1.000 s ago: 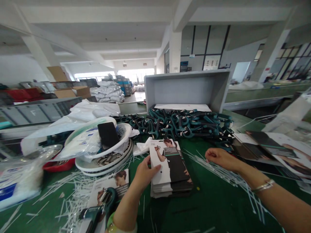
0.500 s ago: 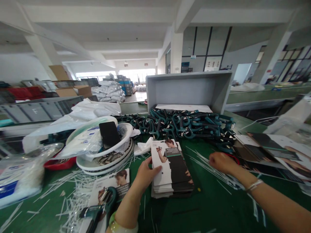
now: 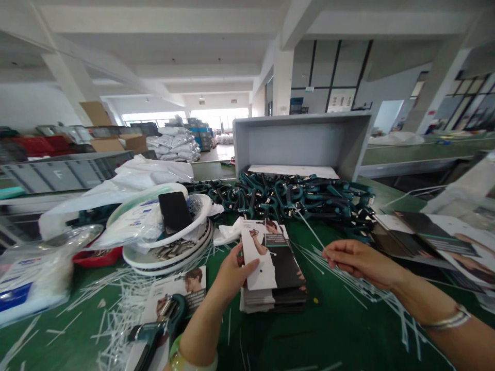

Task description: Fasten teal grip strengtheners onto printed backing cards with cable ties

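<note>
My left hand (image 3: 234, 272) pinches the left edge of the top printed card (image 3: 284, 257), thumb over its white face. That card's near edge is lifted slightly off the card stack (image 3: 258, 303) beneath. To the right, my right hand (image 3: 353, 260) has its fingertips closed on one end of a thin white tie strip (image 3: 312, 230), which slants up and left toward the hand tools. Below that hand lie more loose white strips (image 3: 358, 286). Left of my left forearm, a dark green-handled tool (image 3: 164, 322) rests on another printed card (image 3: 195, 283).
A heap of green and black hand tools (image 3: 278, 198) spans the back, before a grey bin (image 3: 301, 144) on its side. White bowls (image 3: 131, 265) with metal parts and a phone (image 3: 174, 212) stand left. More cards (image 3: 444, 239) lie right; strips are scattered at left.
My right hand has opened out from a curled shape and now holds a white strip raised above the table. My left hand has lifted the top card slightly off the stack.
</note>
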`<state>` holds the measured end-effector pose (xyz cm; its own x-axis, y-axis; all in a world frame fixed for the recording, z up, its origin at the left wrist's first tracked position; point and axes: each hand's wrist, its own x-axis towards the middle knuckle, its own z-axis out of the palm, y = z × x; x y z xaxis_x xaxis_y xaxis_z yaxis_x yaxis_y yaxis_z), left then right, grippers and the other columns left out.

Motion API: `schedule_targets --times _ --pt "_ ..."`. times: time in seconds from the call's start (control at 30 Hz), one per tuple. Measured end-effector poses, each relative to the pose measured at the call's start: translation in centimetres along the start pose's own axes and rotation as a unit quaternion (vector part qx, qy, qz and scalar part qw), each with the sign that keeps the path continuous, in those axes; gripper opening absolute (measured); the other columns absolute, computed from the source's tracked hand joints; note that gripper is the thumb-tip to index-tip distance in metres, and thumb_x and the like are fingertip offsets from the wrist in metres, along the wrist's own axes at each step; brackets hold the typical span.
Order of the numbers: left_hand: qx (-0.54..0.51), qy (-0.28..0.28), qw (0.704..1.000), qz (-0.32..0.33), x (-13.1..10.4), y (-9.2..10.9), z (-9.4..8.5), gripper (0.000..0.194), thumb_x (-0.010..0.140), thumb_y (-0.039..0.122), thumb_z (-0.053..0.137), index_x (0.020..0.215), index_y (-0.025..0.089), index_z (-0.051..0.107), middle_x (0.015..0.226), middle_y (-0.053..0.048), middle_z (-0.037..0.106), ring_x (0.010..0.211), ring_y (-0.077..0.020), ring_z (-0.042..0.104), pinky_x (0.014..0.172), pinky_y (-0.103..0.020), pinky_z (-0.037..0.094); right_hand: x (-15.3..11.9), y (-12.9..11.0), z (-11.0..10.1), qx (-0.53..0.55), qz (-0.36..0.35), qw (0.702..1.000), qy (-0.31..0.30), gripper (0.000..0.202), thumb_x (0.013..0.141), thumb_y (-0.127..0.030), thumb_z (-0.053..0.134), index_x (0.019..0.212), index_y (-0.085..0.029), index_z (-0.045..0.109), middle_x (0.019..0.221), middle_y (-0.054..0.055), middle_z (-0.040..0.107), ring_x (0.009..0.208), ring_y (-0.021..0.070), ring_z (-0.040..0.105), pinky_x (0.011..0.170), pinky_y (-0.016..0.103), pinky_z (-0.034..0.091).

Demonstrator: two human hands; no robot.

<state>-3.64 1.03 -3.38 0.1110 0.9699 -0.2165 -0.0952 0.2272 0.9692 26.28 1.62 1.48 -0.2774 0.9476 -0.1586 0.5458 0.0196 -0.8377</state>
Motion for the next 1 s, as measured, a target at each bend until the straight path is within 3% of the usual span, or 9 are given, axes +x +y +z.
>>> schedule_targets --times 0.1,0.17,0.37,0.47,0.63,1.0 --pt "-0.035 -0.042 0.998 -0.016 -0.7 0.5 0.3 0.089 0.06 0.023 0.074 0.136 0.023 0.027 0.092 -0.008 0.067 0.069 -0.0217 0.065 0.051 -0.026 0.048 -0.8 -3.0 2.2 -0.066 -0.041 0.994 -0.081 0.035 0.081 -0.048 0.048 0.093 -0.018 0.064 0.072 0.002 0.063 0.057 0.0098 0.052 0.049 0.02 0.037" --pt "-0.057 -0.059 0.996 -0.018 -0.8 0.6 0.2 0.086 0.059 0.019 0.074 0.133 0.023 0.031 0.093 -0.008 0.067 0.07 -0.0214 0.065 0.052 -0.026 0.049 -1.2 -4.4 3.1 -0.158 -0.094 0.979 -0.09 0.029 0.084 -0.041 0.045 0.087 -0.021 0.066 0.075 0.003 0.065 0.067 0.0132 0.057 0.058 0.022 0.042" --pt "-0.076 -0.001 0.997 -0.028 -0.4 0.8 -0.1 0.062 0.064 0.016 0.068 0.121 0.016 0.044 0.091 -0.008 0.067 0.066 -0.0168 0.063 0.053 -0.025 0.048 -1.9 -4.8 3.5 -0.395 -0.25 0.883 0.048 0.028 0.086 -0.029 0.038 0.082 -0.023 0.065 0.076 0.006 0.062 0.072 0.0187 0.058 0.066 0.031 0.044" --pt "-0.068 0.016 0.997 -0.039 -0.6 1.1 0.1 0.057 0.066 0.016 0.066 0.119 0.016 0.046 0.089 -0.007 0.067 0.062 -0.0155 0.062 0.049 -0.023 0.045 -2.1 -4.6 3.0 -0.423 -0.303 0.852 0.06 0.026 0.086 -0.028 0.039 0.079 -0.024 0.063 0.072 0.005 0.06 0.065 0.0176 0.058 0.058 0.029 0.043" --pt "-0.062 0.01 0.998 -0.032 -1.0 1.5 0.3 0.052 0.07 0.017 0.061 0.12 0.016 0.045 0.089 -0.007 0.067 0.058 -0.0129 0.06 0.046 -0.021 0.043 -2.5 -5.1 2.9 -0.463 -0.333 0.82 0.05 0.019 0.081 -0.021 0.043 0.073 -0.024 0.06 0.07 0.004 0.058 0.06 0.0176 0.056 0.052 0.029 0.04" --pt "-0.05 -0.02 0.999 -0.004 -0.6 0.9 0.1 0.059 0.067 0.024 0.066 0.122 0.019 0.044 0.087 -0.005 0.065 0.059 -0.0132 0.06 0.044 -0.019 0.041 -2.6 -7.1 2.5 -0.497 -0.371 0.782 0.056 0.022 0.073 -0.009 0.043 0.073 -0.025 0.058 0.069 0.003 0.057 0.06 0.0165 0.051 0.05 0.029 0.032"
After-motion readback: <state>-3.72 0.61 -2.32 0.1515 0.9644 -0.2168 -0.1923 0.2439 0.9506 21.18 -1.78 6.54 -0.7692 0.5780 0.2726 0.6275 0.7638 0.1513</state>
